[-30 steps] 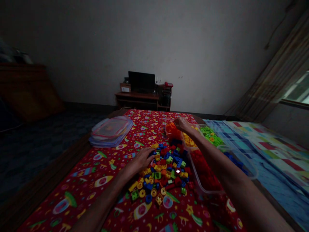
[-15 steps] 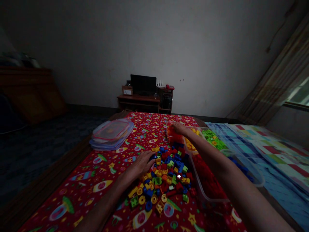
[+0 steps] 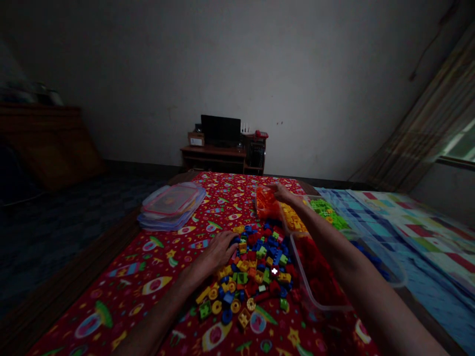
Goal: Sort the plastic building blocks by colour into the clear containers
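Note:
A loose pile of toy building blocks (image 3: 256, 267) in yellow, blue, green, red and orange lies on the red patterned cloth (image 3: 148, 311). My left hand (image 3: 221, 248) rests at the pile's left edge, thumb apart from the fingers, the fingertips touching blue and yellow blocks. Over the far right edge of a clear box of orange blocks (image 3: 266, 205) hovers my right hand (image 3: 284, 193), with its fingers stretched out and nothing visible in them. My right forearm crosses above a box of yellow blocks (image 3: 292, 217) and a box of red blocks (image 3: 315, 272), hiding parts of both.
Farther right stand a box of green blocks (image 3: 326, 210) and a box of blue blocks (image 3: 373, 259). Stacked clear lids (image 3: 172, 205) lie on the cloth's left side. A bed with a checked cover (image 3: 419, 232) adjoins on the right. A desk with a monitor (image 3: 220, 131) stands by the wall.
My right hand has shifted right, from over the orange blocks to that box's edge, and its fingers have straightened. My left hand stays in place on the pile.

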Available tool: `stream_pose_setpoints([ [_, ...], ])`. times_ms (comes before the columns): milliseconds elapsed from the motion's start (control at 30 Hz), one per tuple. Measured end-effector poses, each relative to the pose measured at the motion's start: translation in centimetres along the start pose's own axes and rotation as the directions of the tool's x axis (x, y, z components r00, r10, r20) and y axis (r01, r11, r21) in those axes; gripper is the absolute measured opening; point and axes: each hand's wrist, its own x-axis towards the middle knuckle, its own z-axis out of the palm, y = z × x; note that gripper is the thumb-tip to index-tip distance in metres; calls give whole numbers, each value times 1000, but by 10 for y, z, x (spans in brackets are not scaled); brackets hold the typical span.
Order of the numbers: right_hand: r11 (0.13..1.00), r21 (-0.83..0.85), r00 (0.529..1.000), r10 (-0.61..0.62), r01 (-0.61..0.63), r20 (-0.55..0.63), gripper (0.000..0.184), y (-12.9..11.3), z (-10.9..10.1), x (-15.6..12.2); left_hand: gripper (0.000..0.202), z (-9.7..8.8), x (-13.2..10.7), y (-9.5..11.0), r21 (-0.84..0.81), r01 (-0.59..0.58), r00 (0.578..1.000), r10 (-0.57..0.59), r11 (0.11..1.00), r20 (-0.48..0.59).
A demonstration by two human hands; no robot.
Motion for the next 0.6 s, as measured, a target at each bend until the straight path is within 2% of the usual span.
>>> stream_pose_setpoints([
  [100, 1000, 2, 1000, 16, -16, -15, 35, -1, 2, -2, 32, -1, 0, 2, -1, 1, 1000, -1, 1000, 13],
  [233, 999, 2, 999, -52, 52, -2, 31, -1, 6, -11, 32, -3, -1, 3, -15, -12, 1000, 12, 1000, 6],
  [433, 993, 3, 993, -121, 121, -14, 40, -6, -5, -23, 32, -7, -1, 6, -32, -19, 1000, 20, 999, 4],
  [533, 977, 27, 977, -210, 209, 28, 35, -15, -12, -37, 31, -11, 1, 8, -80, 2, 1000, -1, 997, 11],
  [600, 950, 90, 949, -307, 300, 77, 33, -23, -13, -54, 29, -13, 3, 7, -117, 27, 999, -25, 993, 20],
])
